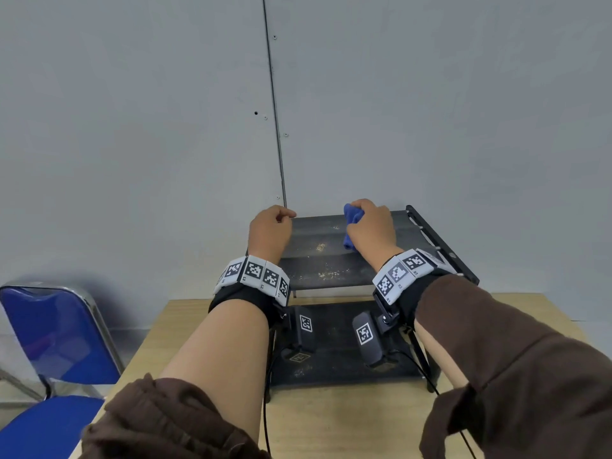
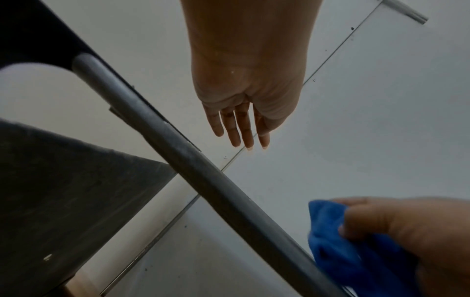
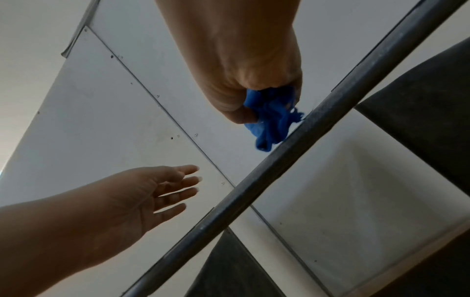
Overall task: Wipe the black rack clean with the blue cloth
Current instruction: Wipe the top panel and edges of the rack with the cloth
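Crumbs and pale dust speckle the top shelf of the black metal two-tier rack (image 1: 331,256), which stands on the light wooden counter (image 1: 347,422) against a grey panelled wall (image 1: 430,111). Over the far part of that top shelf, the right hand (image 1: 371,228) grips the crumpled blue cloth (image 1: 351,226), its fingers curled round the bundle. The cloth bulges out on the hand's left side, and in the right wrist view a loose fold (image 3: 272,120) hangs below the fist and touches the rack's black tubular rail (image 3: 292,160). Whether the cloth presses on the shelf surface itself cannot be told, since the hand covers it.

The left hand (image 1: 270,231) sits at the top shelf's left rear corner. Both wrist views show its fingers (image 2: 235,128) extended and slightly spread, relaxed, holding nothing; whether it touches the rack's edge cannot be told.

Both wrists wear white bands printed with black square markers, and brown sleeves are pushed up the forearms. The rack's lower shelf (image 1: 331,369) is also dusty, with a few pale specks near its front. A blue padded chair with a chrome frame (image 1: 56,336) stands to the left of the counter.
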Motion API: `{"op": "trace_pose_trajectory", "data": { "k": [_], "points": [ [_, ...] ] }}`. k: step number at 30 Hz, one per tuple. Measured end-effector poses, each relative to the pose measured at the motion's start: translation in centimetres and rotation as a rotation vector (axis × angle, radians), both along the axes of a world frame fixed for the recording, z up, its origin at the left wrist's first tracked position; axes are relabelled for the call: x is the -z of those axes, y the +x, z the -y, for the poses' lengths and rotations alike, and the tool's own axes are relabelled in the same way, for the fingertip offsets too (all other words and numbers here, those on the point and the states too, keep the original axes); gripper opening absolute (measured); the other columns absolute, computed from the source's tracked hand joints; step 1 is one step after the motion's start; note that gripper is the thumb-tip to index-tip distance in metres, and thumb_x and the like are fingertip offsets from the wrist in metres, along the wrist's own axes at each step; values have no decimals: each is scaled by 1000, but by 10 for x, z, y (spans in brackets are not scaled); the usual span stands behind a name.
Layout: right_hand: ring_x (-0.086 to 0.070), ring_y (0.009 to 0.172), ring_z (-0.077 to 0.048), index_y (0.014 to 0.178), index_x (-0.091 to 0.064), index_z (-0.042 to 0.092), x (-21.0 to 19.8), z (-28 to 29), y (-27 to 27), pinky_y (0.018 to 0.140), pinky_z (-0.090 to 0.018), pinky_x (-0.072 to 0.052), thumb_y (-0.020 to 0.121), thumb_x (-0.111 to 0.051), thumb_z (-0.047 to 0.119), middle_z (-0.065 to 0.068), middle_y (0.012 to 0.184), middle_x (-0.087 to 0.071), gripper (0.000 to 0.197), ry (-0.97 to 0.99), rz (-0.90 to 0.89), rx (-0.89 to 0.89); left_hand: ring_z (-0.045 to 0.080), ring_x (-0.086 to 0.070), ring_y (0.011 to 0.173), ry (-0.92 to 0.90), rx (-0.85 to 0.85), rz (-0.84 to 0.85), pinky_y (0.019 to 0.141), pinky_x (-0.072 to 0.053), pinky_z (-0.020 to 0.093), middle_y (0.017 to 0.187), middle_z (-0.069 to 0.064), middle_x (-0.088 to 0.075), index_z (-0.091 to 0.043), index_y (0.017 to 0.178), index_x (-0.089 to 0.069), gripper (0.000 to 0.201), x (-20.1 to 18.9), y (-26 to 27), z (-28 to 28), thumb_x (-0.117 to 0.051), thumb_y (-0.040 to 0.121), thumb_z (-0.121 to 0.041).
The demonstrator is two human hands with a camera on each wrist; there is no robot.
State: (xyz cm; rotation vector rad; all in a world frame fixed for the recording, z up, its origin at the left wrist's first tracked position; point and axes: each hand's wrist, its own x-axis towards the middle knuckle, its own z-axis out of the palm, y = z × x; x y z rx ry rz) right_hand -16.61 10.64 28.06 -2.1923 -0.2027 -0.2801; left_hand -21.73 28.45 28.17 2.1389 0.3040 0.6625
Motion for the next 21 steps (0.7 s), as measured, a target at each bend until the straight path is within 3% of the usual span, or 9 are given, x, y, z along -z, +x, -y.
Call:
{"op": "trace_pose_trajectory", "data": {
  "k": [2,4,8,10,16,19,21],
  "points": [
    [-48,109,-31,120,-56,23,3,2,-1,81,-34,-49,87,-47,5,-12,121,-43,39,-165,-3,95,13,-56,91,33,-20,-19,79,-39,20,112,2,-64,-21,103,-69,31,1,0,-11,-44,89,-10],
    [-40,119,-32,121,-55,22,7,0,-2,93,-40,-44,89,-46,10,-13,127,-42,36,-349,-26,171,18,-56,101,45,-49,-32,84,-37,21,117,6,-61,-19,105,-69,34,4,-2,-21,-43,87,-8],
    [-37,124,-29,121,-57,21,15,-11,-3,98,-40,-36,89,-44,8,-10,131,-41,36,-456,-83,148,23,-55,114,5,-72,-99,87,-39,22,127,8,-58,-14,116,-65,40,13,-8,-39,-41,87,-2],
    [-39,122,-30,120,-59,19,18,-22,-5,98,-39,-38,89,-44,6,-10,129,-43,37,-445,-68,97,24,-52,121,-46,-45,-150,94,-40,23,135,8,-55,-13,124,-59,43,19,-9,-46,-39,88,-2],
    [-46,118,-29,120,-64,19,19,-58,-20,95,-33,-44,88,-51,4,-11,124,-50,37,-378,-38,-78,25,-50,123,-48,-5,-184,95,-36,23,139,10,-52,-13,131,-53,43,29,-12,-52,-39,91,-4],
    [-58,106,-20,114,-68,20,11,-63,-25,83,-24,-45,84,-50,-1,-2,117,-61,41,-202,-58,-233,25,-48,126,-47,-8,-184,101,-36,25,138,9,-53,-13,129,-55,42,27,-10,-55,-40,91,-5],
    [-63,92,-17,113,-67,19,6,-60,-23,74,-23,-51,84,-47,-3,1,111,-62,42,-9,-93,-221,24,-49,125,-52,0,-156,97,-35,23,136,10,-53,-12,126,-58,41,28,-8,-58,-41,90,-4]
  ]
}}
